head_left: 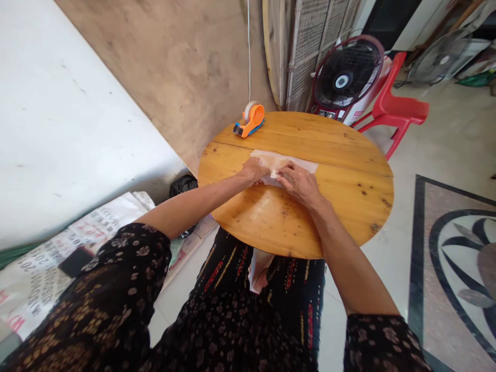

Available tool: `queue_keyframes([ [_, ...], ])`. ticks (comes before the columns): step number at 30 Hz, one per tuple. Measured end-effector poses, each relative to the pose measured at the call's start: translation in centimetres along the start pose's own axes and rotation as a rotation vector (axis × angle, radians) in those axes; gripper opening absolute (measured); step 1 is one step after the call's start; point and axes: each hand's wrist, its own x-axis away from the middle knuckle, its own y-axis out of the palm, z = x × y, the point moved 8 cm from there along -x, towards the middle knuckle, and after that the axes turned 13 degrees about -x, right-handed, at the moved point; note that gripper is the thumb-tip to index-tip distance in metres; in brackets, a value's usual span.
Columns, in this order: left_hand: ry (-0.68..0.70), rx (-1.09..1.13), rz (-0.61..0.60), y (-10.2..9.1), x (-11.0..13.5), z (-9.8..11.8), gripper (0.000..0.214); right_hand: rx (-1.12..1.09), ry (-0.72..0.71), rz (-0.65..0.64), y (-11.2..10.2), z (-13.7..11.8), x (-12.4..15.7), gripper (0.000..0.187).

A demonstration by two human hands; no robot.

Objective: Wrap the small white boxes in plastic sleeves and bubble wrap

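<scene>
Wooden table mid-frame: paper running left-to-right, left hand curled against it, grip unclear; right hand pinching middle.

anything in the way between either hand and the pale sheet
Nothing visible: the left hand and right hand both touch the pale sheet. The tape dispenser stands beyond it, near the far edge of the table.

2 hnds, 1 tbl, 1 tape disp

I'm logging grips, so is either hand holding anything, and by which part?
The left hand and right hand have fingers on the pale sheet around its middle; whether they pinch or only press cannot be told.
</scene>
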Motion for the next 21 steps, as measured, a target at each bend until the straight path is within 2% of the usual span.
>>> queue_keyframes([
  [3,-0.112,-0.007,0.013,0.2,0.3,-0.1,0.01,0.011,-0.015,0.005,-0.1,-0.3,-0.1,0.022],
  [11,-0.251,0.189,-0.006,0.2,2.3,0.2,0.013,-0.009,0.067,-0.056,0.0,-0.1,0.0,0.026],
  [17,-0.198,0.271,0.055,-0.4,2.7,0.9,0.018,-0.003,0.029,-0.06,0.0,-0.1,-0.3,0.026],
  [21,-0.074,0.275,0.127,-0.6,2.6,1.6,0.024,-0.022,0.063,-0.08,0.1,0.2,-0.2,0.026],
])
